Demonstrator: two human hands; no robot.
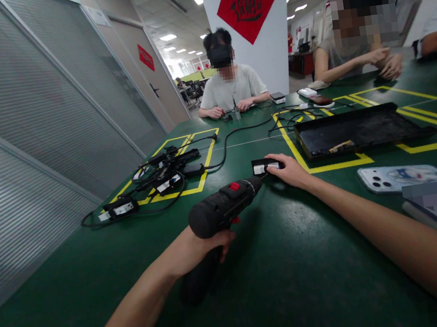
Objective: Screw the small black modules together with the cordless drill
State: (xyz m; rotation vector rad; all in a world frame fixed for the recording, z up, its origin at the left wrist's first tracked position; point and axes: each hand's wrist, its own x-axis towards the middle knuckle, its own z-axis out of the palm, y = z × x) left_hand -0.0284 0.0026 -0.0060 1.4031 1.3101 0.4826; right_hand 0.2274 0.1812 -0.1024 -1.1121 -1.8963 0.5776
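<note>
My left hand (209,245) is wrapped round the grip of a black cordless drill (224,205) with red buttons. The drill points forward and to the right. Its front end meets or nearly meets a small black box (259,164) with a white label; whether they touch I cannot tell. My right hand (290,170) holds that box between thumb and fingers, on its right side, at the table surface. To the left lie similar labelled black boxes (122,207) with dark cables.
A heap of black adapters and cables (170,164) lies on the left of the green table (300,292). A black tray (363,131) and a phone (403,176) are at the right. One person (232,86) sits opposite, another (349,55) at the back right.
</note>
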